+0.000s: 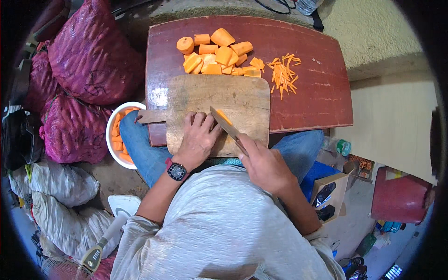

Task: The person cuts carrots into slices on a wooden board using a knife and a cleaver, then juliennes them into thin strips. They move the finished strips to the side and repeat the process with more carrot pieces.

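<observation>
Far left: purple mesh sacks (88, 56); white bowl (122, 135) of carrot pieces beside the person's knee.

Wooden cutting board (212, 100) lies across the lap, its far edge on the dark red desk (317, 93).

Left hand (198, 140): fingers (201, 120) curled narrow, pressing down on a carrot piece (223, 115), mostly hidden.

Right hand (263, 163): fingers closed around the knife (226, 125) handle. Blade axis runs diagonally, up-left from the right hand, tip next to the left fingertips.

Carrot piece sits at the blade, just right of the left fingers; left hand nearer.

Beyond the board: carrot chunks (217, 56), then carrot strips (283, 72) further right.
</observation>
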Motion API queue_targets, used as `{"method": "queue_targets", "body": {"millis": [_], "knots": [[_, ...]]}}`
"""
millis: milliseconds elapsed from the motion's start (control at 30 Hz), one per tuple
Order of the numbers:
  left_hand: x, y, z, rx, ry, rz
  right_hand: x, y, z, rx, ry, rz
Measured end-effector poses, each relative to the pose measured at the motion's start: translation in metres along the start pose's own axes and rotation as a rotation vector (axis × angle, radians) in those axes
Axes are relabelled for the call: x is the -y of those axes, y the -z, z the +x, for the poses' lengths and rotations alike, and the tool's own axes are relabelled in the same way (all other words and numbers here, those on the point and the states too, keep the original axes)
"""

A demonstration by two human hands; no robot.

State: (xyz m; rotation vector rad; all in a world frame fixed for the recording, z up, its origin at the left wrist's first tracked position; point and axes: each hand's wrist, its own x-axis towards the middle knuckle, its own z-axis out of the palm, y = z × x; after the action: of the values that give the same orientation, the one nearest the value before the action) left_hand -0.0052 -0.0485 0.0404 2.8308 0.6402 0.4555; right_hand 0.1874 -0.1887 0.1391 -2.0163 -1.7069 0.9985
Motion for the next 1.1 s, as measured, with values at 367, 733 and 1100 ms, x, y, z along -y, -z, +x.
{"method": "queue_targets", "body": {"millis": [367,733,1100], "knots": [[-0.005,-0.003,0.007,0.001,0.025,-0.003,-0.010,-0.010,0.005,0.011,-0.036,0.040],[0.001,-0.004,0.005,-0.068,0.003,-0.040,-0.001,-0.007,0.013,0.008,-0.003,0.040],[0.000,-0.008,0.003,-0.105,0.024,-0.082,0.000,-0.009,0.026,0.007,-0.011,0.030]]}}
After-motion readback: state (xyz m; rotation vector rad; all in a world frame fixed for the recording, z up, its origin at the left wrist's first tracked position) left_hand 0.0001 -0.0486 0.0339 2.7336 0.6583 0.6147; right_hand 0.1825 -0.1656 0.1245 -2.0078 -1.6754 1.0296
